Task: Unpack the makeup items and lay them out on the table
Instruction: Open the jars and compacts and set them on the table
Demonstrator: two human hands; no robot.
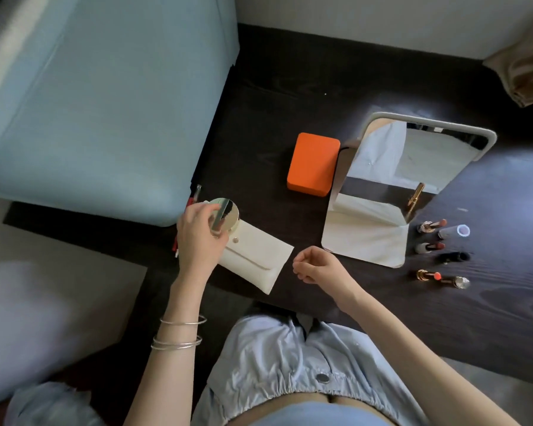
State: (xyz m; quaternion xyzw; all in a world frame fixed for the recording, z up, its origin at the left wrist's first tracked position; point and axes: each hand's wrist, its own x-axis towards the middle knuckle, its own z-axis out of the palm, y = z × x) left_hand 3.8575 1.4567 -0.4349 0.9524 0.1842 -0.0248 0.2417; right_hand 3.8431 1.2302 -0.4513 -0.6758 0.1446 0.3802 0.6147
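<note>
Presently, mid-unpacking. The left hand (pixel 197 232), at centre-left of the frame, has its fingers curled round a round gold mirrored compact (pixel 223 218), holding it just above the flap end of a flat cream snap-button pouch (pixel 256 261) that lies on the dark wood-grain tabletop (pixel 290 103). Whether the compact touches the pouch cannot be told. The right hand (pixel 316 265), at centre frame just right of the pouch, hovers with fingers loosely curled, holding nothing.

Already laid out at right of frame: several uncapped lipsticks (pixel 431 226) and their caps, in loose rows beside a tilted white-framed standing mirror (pixel 406 192). An orange rounded rectangular case (pixel 313 164) sits left of the mirror. Red slim items (pixel 194 195), too hidden to identify, show at the tabletop's left edge behind the left hand.

Judged step: the compact looks freshly taken from the pouch and not yet placed. Next move likely calls for carrying it to bare tabletop, setting it flat, mirrored face steady, then checking the pouch for anything remaining. The right hand is well placed to hold the pouch down.
</note>
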